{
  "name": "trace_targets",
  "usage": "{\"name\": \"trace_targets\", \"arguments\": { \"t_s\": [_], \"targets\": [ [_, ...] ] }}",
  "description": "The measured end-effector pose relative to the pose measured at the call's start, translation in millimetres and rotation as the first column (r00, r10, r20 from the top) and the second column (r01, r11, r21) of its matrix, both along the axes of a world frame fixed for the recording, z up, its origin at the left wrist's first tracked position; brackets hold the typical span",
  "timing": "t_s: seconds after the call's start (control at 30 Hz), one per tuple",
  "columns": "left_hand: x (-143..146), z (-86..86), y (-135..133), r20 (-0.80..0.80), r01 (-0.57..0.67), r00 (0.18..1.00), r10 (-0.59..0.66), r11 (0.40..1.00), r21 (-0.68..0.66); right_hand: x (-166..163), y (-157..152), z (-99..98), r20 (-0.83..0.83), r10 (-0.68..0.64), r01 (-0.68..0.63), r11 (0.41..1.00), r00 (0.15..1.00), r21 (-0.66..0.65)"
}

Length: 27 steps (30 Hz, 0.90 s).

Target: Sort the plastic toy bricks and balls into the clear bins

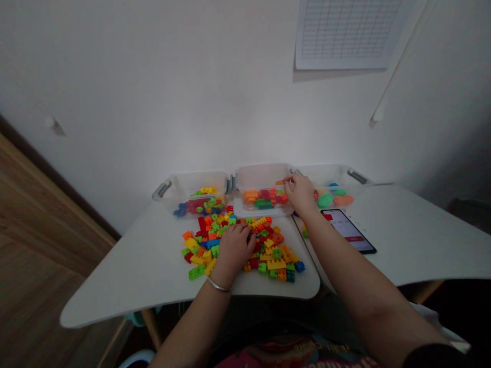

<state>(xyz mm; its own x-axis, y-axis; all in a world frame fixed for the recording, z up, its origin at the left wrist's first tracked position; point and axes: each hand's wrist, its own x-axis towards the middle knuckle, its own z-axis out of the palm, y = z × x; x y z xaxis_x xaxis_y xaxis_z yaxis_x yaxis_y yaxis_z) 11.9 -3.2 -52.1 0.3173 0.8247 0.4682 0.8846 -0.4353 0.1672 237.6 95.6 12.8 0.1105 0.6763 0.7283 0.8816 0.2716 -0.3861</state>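
Note:
My right hand (301,193) is over the right side of the middle clear bin (264,171), its fingers pinched on a thin orange toy brick (282,182). Below, my left hand (235,248) rests on a loose pile of toy bricks (274,253) in red, yellow, green, orange and blue. Its fingers are bent with a gap between thumb and forefinger, and I see nothing held there. Orange, red and green bricks (263,203) lie in the middle bin. A silvery bracelet (218,284) circles my left wrist.
The left clear bin (180,180) holds blue, red, green and yellow pieces. Green and orange rounded pieces (326,200) sit in the right bin (326,174). A phone (351,232) lies on the white table (414,230) beside my right forearm. A wall stands behind the bins.

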Motion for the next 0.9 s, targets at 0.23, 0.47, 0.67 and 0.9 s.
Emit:
{"name": "trace_targets", "arguments": {
  "t_s": [0.23, 0.47, 0.67, 0.9],
  "targets": [
    [0.4, -1.2, 0.4, -0.007, -0.005, 1.000, 0.005, 1.000, 0.012, -1.3, -6.4, -0.2, 0.088, 0.001, 0.004, 0.999, 0.996, -0.047],
    [0.2, 0.0, 0.6, -0.021, -0.002, 1.000, 0.002, 1.000, -0.004, 3.1, -0.6, -5.1, 0.066, 0.085, -0.085, 0.996, 0.994, 0.006],
    [0.6, 0.0, 0.3, 0.000, -0.013, 1.000, 0.013, 1.000, -0.003, 8.0, -19.3, -6.3, 0.008, 0.247, -0.248, 0.968, 0.969, 0.040],
    [1.4, 1.0, 0.9, -0.045, -0.012, 0.999, 0.012, 1.000, -0.015, -18.4, -106.4, -40.2, 0.050, 0.421, -0.414, 0.904, 0.906, -0.103]
  ]
}}
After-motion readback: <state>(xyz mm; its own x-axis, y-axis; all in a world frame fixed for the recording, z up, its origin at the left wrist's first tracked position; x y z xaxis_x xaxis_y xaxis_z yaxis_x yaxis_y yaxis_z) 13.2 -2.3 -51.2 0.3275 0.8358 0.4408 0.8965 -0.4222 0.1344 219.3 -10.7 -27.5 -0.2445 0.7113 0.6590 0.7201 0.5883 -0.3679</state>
